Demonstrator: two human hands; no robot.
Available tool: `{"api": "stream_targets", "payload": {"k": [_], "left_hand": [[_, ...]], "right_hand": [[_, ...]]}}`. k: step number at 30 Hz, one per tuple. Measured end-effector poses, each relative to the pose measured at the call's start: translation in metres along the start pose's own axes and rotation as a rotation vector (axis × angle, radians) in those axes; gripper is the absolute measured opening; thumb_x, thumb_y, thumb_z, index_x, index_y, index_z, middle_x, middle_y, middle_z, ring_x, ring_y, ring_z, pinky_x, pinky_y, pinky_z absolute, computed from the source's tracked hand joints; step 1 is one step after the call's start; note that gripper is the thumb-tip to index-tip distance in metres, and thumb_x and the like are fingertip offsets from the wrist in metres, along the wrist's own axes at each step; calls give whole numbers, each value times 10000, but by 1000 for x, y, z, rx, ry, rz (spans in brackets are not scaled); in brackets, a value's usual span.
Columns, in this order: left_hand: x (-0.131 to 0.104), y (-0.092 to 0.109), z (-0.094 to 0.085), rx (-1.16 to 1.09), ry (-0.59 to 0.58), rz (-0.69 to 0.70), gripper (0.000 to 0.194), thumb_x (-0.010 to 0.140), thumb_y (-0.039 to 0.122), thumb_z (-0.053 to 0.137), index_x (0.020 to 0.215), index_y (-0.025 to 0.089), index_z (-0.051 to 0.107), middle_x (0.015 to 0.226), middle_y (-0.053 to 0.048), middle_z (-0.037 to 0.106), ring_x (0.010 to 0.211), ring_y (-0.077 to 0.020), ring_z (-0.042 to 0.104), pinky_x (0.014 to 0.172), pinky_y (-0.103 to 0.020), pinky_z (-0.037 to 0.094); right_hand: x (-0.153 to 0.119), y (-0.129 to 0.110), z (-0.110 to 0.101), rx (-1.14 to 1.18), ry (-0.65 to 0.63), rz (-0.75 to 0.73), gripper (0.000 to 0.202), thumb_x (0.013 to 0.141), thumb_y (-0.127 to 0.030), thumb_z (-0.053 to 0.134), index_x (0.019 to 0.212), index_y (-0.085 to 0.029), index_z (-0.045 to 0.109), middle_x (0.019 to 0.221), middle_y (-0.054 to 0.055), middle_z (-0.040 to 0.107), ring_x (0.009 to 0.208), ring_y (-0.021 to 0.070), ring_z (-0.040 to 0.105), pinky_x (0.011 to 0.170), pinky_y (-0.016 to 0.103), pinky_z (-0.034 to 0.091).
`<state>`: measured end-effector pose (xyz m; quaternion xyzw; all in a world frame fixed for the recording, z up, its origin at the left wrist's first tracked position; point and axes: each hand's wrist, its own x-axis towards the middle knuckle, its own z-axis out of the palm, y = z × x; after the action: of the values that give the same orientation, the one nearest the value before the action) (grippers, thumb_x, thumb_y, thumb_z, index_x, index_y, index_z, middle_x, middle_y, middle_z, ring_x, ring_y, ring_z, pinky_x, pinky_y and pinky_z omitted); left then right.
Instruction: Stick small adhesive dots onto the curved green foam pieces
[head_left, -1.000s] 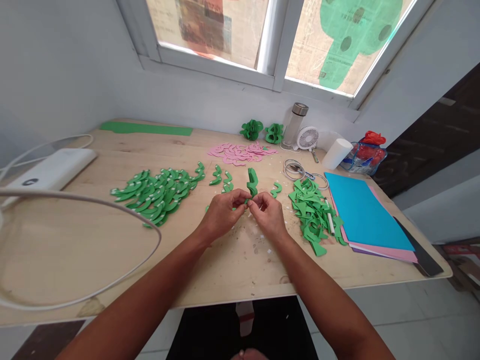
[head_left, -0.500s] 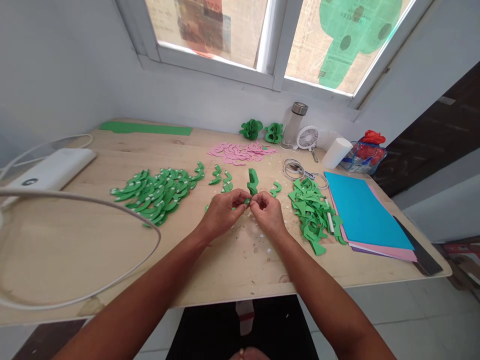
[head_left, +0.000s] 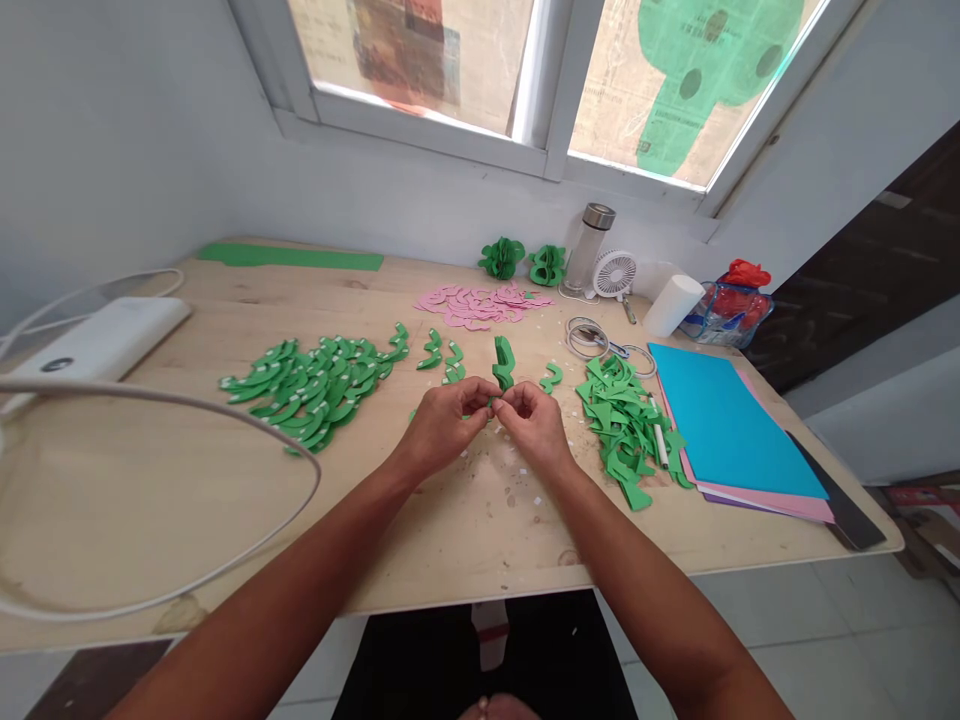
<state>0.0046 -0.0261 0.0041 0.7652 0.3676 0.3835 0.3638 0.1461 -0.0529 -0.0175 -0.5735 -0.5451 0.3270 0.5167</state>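
Observation:
Both hands meet at the middle of the table. My left hand (head_left: 444,422) pinches a green paper piece (head_left: 503,362) between thumb and fingers. My right hand (head_left: 536,420) is closed against the same piece from the right, its fingertips touching those of my left. The curved green piece stands up above the fingertips; its lower end is hidden by them. Small green cutouts (head_left: 430,349) lie just behind and left of my hands, and one curved cutout (head_left: 551,377) is to the right. Tiny white scraps (head_left: 538,501) dot the wood.
A heap of green cutouts (head_left: 322,385) lies left, green scraps (head_left: 622,420) right, pink cutouts (head_left: 480,306) behind. Tape rolls (head_left: 587,338), a bottle (head_left: 585,250), a fan (head_left: 615,273) and blue sheets (head_left: 727,420) are farther right. A white cable (head_left: 225,408) loops at left.
The green piece and the fingertips have shifted very slightly to the left. Both hands keep their pinch.

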Motion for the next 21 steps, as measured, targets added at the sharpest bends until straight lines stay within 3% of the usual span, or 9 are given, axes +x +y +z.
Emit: {"api": "stream_targets", "payload": {"k": [14,21], "left_hand": [[-1,2,1,89,7,-10,180,735,223,538,870,193,653,808,-35,722,731,-182,679,680,-268,526],[-1,4,1,73,13,5,177,748,219,518,867,187,645,813,-39,720,734,-179,682,691,-270,526]], "right_hand": [[-3,-4,-1,-99,14,-16,27,683,-222,512,676,-200,528,607,-36,545,542,111,476,526,226,381],[-4,-6,-1,-102,30,-18,81,701,-273,540,671,-200,522,607,-33,541,550,117,483,531,231,383]]}}
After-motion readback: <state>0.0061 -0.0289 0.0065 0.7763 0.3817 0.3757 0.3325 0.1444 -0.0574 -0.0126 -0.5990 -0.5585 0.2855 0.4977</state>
